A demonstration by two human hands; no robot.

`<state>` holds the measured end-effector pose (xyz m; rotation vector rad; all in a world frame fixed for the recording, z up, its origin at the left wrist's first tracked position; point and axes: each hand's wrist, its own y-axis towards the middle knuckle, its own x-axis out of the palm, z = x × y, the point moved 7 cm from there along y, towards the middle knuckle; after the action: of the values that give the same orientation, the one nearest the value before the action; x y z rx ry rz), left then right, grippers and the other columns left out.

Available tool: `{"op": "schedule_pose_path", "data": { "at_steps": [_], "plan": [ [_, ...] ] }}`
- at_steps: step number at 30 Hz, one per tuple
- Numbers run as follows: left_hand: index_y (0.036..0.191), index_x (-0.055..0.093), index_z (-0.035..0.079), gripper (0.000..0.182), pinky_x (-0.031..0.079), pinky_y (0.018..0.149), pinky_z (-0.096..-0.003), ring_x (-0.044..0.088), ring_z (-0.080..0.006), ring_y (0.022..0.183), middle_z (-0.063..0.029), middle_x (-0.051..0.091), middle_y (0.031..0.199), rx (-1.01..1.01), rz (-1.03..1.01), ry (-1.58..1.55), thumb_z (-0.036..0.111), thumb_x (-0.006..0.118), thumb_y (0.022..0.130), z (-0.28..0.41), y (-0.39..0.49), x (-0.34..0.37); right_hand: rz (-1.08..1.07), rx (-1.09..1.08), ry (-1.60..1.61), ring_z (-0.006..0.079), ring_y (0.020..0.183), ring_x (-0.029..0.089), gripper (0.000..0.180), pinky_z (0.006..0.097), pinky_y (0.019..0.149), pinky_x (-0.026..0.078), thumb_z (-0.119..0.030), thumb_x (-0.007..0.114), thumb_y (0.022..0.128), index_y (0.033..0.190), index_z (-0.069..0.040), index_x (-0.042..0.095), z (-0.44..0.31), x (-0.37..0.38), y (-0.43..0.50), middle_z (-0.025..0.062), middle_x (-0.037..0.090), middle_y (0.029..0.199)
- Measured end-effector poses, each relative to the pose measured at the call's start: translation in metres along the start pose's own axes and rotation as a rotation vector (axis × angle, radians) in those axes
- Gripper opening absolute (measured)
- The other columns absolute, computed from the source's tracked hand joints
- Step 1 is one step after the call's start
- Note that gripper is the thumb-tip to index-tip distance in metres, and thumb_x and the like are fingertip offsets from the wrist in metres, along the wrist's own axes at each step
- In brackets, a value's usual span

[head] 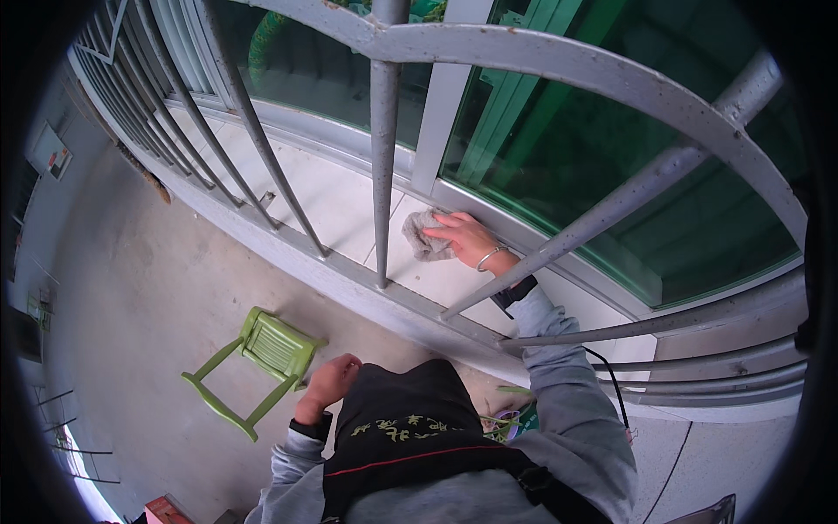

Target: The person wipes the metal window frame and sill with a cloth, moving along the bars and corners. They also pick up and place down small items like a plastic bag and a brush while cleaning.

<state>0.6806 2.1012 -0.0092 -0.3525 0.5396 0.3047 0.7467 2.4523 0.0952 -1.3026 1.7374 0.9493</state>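
My right hand [468,239] reaches between metal bars and presses a crumpled grey cloth [424,236] against the white tiled window sill [334,203]. Its fingers lie spread over the right side of the cloth, and a bracelet circles the wrist. Just beyond the fingertips runs the metal frame [452,195] of a sliding window. My left hand [332,378] hangs low beside the black apron [406,406], its fingers curled and partly out of sight. Whether it grips anything is not visible.
Grey window-guard bars [383,150] surround my right forearm, with a curved rail [537,52] above. A green plastic chair [278,347] stands on the concrete floor [144,281] at left. Potted plants [507,422] sit low beneath my right arm. Green-tinted glass [589,177] fills the window.
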Motion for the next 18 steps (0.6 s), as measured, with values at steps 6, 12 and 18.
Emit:
{"op": "schedule_pose_path", "data": {
  "at_steps": [6, 12, 18],
  "plan": [
    [0.098, 0.063, 0.006, 0.015, 0.051, 0.063, -0.0347, 0.065, -0.0241, 0.070, -0.0109, 0.065, 0.074, 0.051, -0.080, 0.037, 0.017, 0.055, 0.091, -0.004, 0.012, -0.003, -0.166, 0.275, 0.175, 0.0326, 0.122, 0.045, 0.064, 0.0372, 0.106, 0.036, 0.014, 0.049, 0.071, 0.120, -0.023, 0.066, 0.015, -0.016, -0.077, 0.0089, 0.047, 0.142],
    [0.097, 0.063, 0.009, 0.015, 0.050, 0.067, -0.0417, 0.064, -0.0345, 0.077, -0.0158, 0.066, 0.082, 0.089, -0.213, 0.065, 0.020, 0.057, 0.089, -0.010, 0.026, -0.005, -0.069, 0.219, 0.094, 0.0298, 0.103, 0.051, 0.043, 0.0351, 0.093, 0.044, 0.011, 0.057, 0.065, 0.079, -0.023, 0.077, -0.010, -0.020, -0.153, 0.0042, 0.059, 0.114],
    [0.097, 0.063, 0.009, 0.013, 0.050, 0.065, -0.0418, 0.064, -0.0346, 0.075, -0.0160, 0.066, 0.081, 0.143, -0.221, 0.084, 0.018, 0.057, 0.089, -0.021, 0.031, -0.021, 0.311, 0.708, -0.117, 0.0331, 0.096, 0.056, 0.019, 0.0395, 0.084, 0.048, 0.000, 0.061, 0.070, 0.070, -0.015, 0.072, -0.021, -0.025, -0.234, 0.0081, 0.060, 0.108]
  ]
}}
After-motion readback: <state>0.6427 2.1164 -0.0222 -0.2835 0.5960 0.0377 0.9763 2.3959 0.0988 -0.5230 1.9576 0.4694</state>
